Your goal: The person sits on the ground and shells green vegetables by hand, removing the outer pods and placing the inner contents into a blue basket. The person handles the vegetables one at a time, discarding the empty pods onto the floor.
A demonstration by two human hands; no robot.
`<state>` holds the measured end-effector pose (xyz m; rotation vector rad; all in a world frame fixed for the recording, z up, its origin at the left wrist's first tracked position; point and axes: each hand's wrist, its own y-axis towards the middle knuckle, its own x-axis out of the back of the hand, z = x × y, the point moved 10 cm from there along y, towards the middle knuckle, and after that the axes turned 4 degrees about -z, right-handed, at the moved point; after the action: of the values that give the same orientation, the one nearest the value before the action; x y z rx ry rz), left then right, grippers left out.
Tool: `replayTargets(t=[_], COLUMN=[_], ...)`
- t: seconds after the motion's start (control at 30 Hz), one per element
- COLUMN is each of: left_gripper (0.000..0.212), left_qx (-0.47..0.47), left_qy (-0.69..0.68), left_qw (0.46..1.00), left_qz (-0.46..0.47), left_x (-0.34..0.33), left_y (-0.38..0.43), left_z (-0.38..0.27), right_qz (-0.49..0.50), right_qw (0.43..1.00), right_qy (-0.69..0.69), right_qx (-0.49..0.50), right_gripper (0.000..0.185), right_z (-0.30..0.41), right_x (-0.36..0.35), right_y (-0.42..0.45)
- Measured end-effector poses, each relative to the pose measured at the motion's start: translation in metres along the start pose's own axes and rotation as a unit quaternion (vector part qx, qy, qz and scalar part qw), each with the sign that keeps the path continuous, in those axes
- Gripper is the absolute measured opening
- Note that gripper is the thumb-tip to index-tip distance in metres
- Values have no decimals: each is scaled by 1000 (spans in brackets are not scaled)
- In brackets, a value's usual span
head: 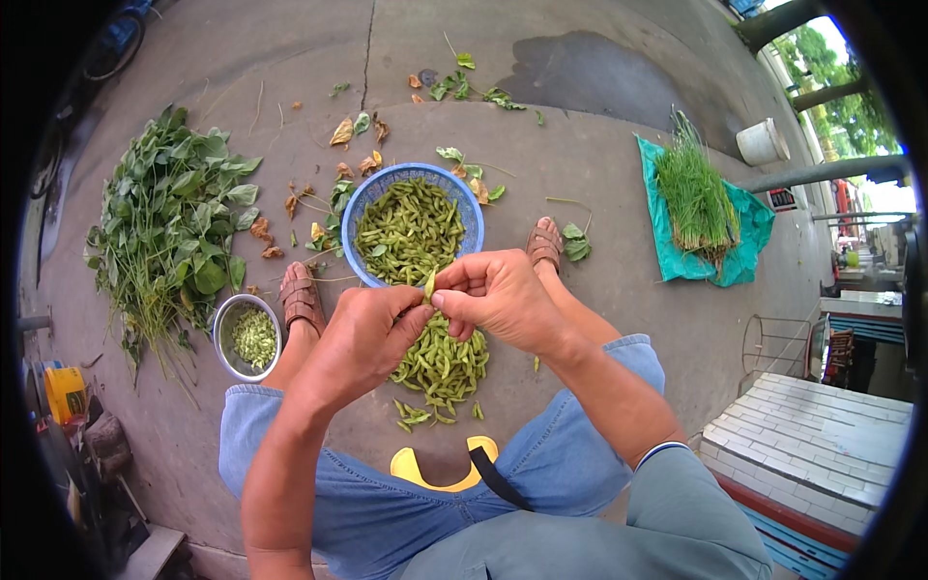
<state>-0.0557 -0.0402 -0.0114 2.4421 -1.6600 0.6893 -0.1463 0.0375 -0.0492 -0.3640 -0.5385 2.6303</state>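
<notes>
Between my two hands is one green soybean pod, pinched from both sides. The fingertips and thumb of my left hand grip its lower end. My right hand holds it between thumb and forefinger. Just beyond them stands a blue plastic basket with many pods inside. A pile of loose pods lies on the concrete below my hands, partly hidden by them. To the left, beside my foot, a metal bowl contains pale green shelled beans.
Cut soybean plants are heaped at the left. Green stalks with roots rest on a teal plastic sheet at the right, near a white bucket. Dry leaves litter the ground. A white-tiled counter stands at lower right.
</notes>
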Motion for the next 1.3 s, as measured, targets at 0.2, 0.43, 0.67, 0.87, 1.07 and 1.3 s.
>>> replayTargets(t=[0.2, 0.43, 0.67, 0.87, 1.07, 1.3], left_gripper=[19, 28, 31, 35, 33, 28], left_qx=[6, 96, 180, 55, 65, 85], left_qy=[24, -141, -313, -124, -149, -228], left_qw=[999, 985, 932, 991, 985, 969], left_qz=[-21, -20, 34, 10, 52, 39], left_x=[-1, -9, -25, -19, -17, -15], left_y=[0, 0, 1, 11, 14, 14], left_z=[-7, 25, 34, 23, 23, 16], right_qz=[-43, -70, -22, 20, 59, 37], right_qw=[999, 997, 990, 989, 992, 997], right_qy=[-18, 36, 116, 109, 100, 5], right_qx=[19, -12, -73, -101, -58, 64], right_gripper=[10, 10, 9, 11, 7, 9], right_z=[-4, -9, -23, -31, -5, 12], right_x=[-1, 3, 5, 4, -3, -5], right_y=[1, -1, 4, 4, -3, -1])
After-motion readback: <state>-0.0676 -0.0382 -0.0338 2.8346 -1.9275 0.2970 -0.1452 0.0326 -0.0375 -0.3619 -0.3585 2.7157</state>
